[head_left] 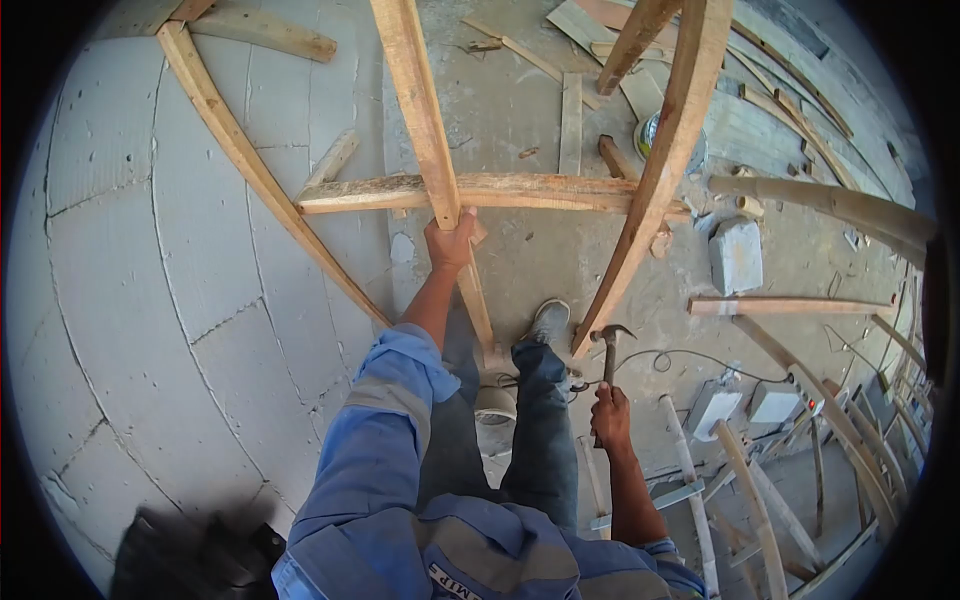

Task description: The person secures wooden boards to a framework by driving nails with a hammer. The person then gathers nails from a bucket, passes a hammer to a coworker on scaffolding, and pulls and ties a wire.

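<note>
The wooden crosspiece (550,192) runs behind the middle post (415,100), which overlaps it in this view. The left hand (452,243) is wrapped around this post at the crosspiece's near edge, so the wood lies right in its grasp; the grip looks meant to steady the timber where the two pieces cross, though the underside of the hand is hidden. On the person's side of the crosspiece, well apart from it to the right, the right hand (612,415) is clenched around the handle of a claw hammer (610,360). The hammer's head points up and away from the fist, apparently to leave it free to swing. The right post (665,140) passes in front of the crosspiece's right portion, while a slanting left post (235,145) meets its left end. Farther left of the crosspiece stands a block wall (200,260); right of it sits a pale block (737,255).
</note>
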